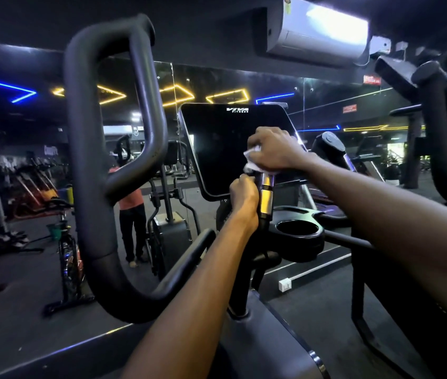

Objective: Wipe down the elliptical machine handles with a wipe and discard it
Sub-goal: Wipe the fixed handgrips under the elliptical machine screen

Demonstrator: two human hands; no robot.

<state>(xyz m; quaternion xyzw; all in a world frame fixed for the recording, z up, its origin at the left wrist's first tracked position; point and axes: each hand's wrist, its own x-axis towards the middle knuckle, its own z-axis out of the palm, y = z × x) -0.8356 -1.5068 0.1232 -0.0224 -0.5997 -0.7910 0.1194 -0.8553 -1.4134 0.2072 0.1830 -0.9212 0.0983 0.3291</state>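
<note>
Far left, a large looped elliptical handle (pixel 113 165) of dark padded tube rises close to the camera, untouched by either hand. Behind it a wall mirror (pixel 39 165) reflects gym machines and a standing person in an orange top.

Toward the middle, the left hand (pixel 243 196) reaches forward on a nearly straight bare arm that comes up from the bottom edge. Its fingers are curled shut around the short upright grip (pixel 266 196) with the metallic sensor band, just below the console; the fist sits on the left side of the grip.

Directly above it, the white wipe (pixel 252 160) is bunched against the top of that same grip, in front of the dark console screen (pixel 225 149). The right hand (pixel 274 151) clamps down on the wipe from above, fingers bent tight over it, knuckles up, the forearm stretching in from the right edge.

Below the hands, a round cup holder (pixel 297 231) in the machine's black tray looks to hold nothing, though its inside is dark.

Far right, another black handle (pixel 446 124) stands upright, and an air conditioner (pixel 318 31) hangs overhead.
</note>
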